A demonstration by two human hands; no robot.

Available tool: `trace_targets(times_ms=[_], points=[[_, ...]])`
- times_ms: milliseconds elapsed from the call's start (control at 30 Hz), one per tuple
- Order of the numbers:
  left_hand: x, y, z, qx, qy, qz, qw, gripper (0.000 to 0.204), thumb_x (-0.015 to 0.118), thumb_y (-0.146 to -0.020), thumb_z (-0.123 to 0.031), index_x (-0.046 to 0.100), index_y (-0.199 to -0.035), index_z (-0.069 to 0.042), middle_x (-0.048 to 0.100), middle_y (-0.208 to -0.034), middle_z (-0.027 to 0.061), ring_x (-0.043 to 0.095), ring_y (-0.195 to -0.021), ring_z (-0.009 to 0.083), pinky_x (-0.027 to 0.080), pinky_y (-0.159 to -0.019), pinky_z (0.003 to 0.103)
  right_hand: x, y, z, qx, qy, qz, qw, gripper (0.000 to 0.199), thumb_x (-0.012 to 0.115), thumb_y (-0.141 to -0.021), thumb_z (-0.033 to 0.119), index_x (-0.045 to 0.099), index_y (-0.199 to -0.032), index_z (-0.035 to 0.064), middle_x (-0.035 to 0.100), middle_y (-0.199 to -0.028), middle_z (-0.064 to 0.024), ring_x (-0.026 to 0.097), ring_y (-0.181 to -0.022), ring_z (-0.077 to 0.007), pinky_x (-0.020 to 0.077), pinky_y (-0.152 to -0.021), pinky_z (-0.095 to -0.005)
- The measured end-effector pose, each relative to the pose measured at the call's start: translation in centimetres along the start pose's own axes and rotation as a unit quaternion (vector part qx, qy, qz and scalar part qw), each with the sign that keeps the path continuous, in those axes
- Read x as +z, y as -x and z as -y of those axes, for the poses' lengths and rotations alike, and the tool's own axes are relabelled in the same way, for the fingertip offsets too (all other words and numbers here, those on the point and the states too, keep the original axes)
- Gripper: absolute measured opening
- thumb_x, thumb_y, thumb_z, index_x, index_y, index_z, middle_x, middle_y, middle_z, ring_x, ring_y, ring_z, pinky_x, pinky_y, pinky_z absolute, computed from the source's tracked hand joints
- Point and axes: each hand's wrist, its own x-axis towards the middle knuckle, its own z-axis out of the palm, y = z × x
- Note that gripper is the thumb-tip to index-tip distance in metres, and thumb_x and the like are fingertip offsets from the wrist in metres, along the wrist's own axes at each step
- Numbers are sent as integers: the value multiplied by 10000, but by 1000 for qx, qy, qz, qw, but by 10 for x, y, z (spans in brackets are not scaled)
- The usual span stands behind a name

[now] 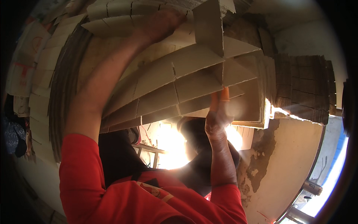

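The left hand [164, 25] is hovering near slotted cardboard strips [109, 27], its grip too blurred to tell; the right hand [218, 121] is pinching a cardboard grid [156, 77].

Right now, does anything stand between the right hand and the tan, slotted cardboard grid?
Nothing visible: the right hand has its orange-covered fingers at the near edge of the cardboard grid, though exact contact is unclear.

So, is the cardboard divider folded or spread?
The divider is spread, at least partly: a cross piece juts across its long strips.
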Motion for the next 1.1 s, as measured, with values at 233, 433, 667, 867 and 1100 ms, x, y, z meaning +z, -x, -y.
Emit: trace_targets(times_ms=[233, 433, 667, 867, 1100], points=[[-8, -4, -17, 30, 51, -42, 997, 193, 589, -692, 32, 541, -863, -43, 576, -751, 98, 587, -742, 302, 477, -588, 412, -2, 0, -4, -16, -22, 20, 999, 468, 594, -839, -100, 466, -1288, -67, 641, -966, -189, 643, -772, -211, 491, -657, -258], [-15, -10, -33, 26, 107, -60, 992, 218, 631, -676, 58, 531, -849, -30, 586, -750, 110, 599, -728, 301, 478, -580, 398, -7, 1, -3, 10, -40, 40, 998, 454, 590, -845, -95, 480, -1284, -57, 607, -1114, -180, 616, -954, -219, 480, -791, -279], [-17, -11, -39, 9, 120, -10, 993, 221, 666, -691, 42, 522, -844, -27, 602, -723, 145, 602, -691, 319, 461, -581, 413, -15, 1, -3, 15, -17, 41, 999, 422, 599, -846, -78, 508, -1258, -61, 596, -1204, -177, 614, -1036, -237, 495, -846, -304], [-22, -13, -55, -53, 205, -24, 977, 139, 627, -703, 24, 536, -800, -19, 581, -688, 172, 596, -674, 337, 450, -578, 422, -20, -3, 0, 26, 13, 103, 994, 523, 520, -821, -133, 410, -1326, -55, 635, -828, -216, 648, -652, -320, 505, -542, -360], [-31, -16, -62, -104, 275, 118, 948, 195, 667, -749, 11, 556, -909, 1, 575, -732, 154, 543, -643, 251, 454, -622, 372, -32, -8, -11, 84, 53, 170, 980, 461, 480, -791, -91, 471, -1249, -41, 600, -731, -185, 603, -602, -349, 457, -507, -418]])
